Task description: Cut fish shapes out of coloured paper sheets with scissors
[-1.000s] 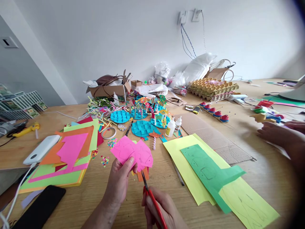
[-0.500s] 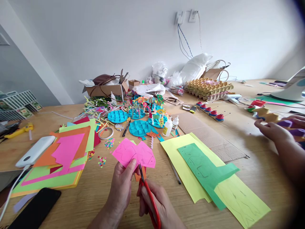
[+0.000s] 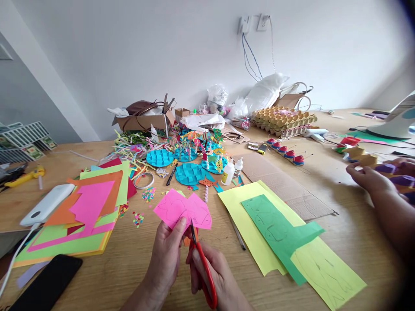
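Pinched between the thumb and fingers of my left hand point(image 3: 167, 252) is a piece of pink paper point(image 3: 171, 207) with fish outlines drawn on it. My right hand point(image 3: 212, 270) is closed around the red handles of a pair of scissors point(image 3: 207, 274). The dark blades point away from me and meet the paper's lower edge, just right of my left thumb. A bit of orange paper shows behind the blades. To the right lie a green sheet point(image 3: 269, 220) and yellow sheets point(image 3: 241, 216), with pencil drawings on the green one and on a yellow one.
Coloured paper point(image 3: 94, 203) is stacked at left, near a black phone point(image 3: 48, 280) and a white power strip point(image 3: 48, 205). Blue round bases point(image 3: 189, 174), glue bottles point(image 3: 228, 172) and egg trays point(image 3: 282, 121) stand farther back. Another person's hand point(image 3: 372, 179) holds painted egg-carton pieces at right.
The scissors have shifted slightly along the pink paper, with the blades looking more closed. The pink paper has barely moved in my left hand.
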`<state>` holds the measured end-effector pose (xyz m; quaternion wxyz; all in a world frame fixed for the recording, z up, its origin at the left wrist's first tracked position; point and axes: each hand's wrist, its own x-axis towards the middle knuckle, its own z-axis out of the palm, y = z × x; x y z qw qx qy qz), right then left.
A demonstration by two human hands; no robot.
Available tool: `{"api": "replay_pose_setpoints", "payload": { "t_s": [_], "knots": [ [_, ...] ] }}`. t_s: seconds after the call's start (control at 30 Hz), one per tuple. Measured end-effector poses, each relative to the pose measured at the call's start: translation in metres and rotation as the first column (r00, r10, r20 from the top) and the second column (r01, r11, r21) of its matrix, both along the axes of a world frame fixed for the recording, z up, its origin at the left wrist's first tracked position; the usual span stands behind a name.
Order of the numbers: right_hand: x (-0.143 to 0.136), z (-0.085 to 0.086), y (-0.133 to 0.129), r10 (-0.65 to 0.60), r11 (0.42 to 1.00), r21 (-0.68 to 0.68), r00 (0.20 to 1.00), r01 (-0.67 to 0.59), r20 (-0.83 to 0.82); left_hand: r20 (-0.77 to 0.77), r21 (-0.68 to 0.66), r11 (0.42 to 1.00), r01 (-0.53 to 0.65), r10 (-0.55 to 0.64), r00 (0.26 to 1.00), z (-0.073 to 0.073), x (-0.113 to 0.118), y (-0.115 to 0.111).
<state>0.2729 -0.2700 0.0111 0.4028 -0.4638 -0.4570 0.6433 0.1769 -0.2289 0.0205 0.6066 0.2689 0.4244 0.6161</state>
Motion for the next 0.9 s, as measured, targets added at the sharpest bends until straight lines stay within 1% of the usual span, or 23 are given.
{"api": "replay_pose_setpoints", "payload": {
  "t_s": [0.17, 0.37, 0.53, 0.63, 0.8, 0.9],
  "knots": [
    [-0.001, -0.004, 0.000, 0.001, 1.000, 0.009, 1.000, -0.001, -0.009, 0.002, -0.005, 1.000, 0.003, -0.003, 1.000, -0.002, 0.000, 0.000],
    [-0.002, -0.013, -0.001, 0.002, 0.998, 0.060, 1.000, 0.000, -0.028, 0.011, -0.015, 1.000, 0.008, -0.008, 1.000, -0.004, -0.001, 0.000],
    [-0.002, -0.021, -0.001, -0.004, 0.996, 0.092, 1.000, 0.006, -0.027, -0.037, 0.002, 1.000, 0.020, -0.019, 0.999, -0.006, -0.003, 0.000],
    [0.000, -0.019, -0.001, 0.009, 0.996, 0.086, 1.000, -0.007, -0.021, -0.051, 0.009, 0.999, 0.030, -0.030, 0.998, -0.007, -0.004, -0.001],
    [0.002, -0.011, -0.001, 0.023, 0.998, 0.064, 1.000, -0.023, 0.004, -0.069, -0.001, 0.999, 0.047, -0.047, 0.997, -0.003, -0.004, -0.003],
    [0.002, -0.011, -0.001, 0.026, 0.998, 0.063, 1.000, -0.027, 0.010, -0.069, -0.004, 0.997, 0.071, -0.071, 0.995, -0.001, -0.004, -0.004]
  ]
}}
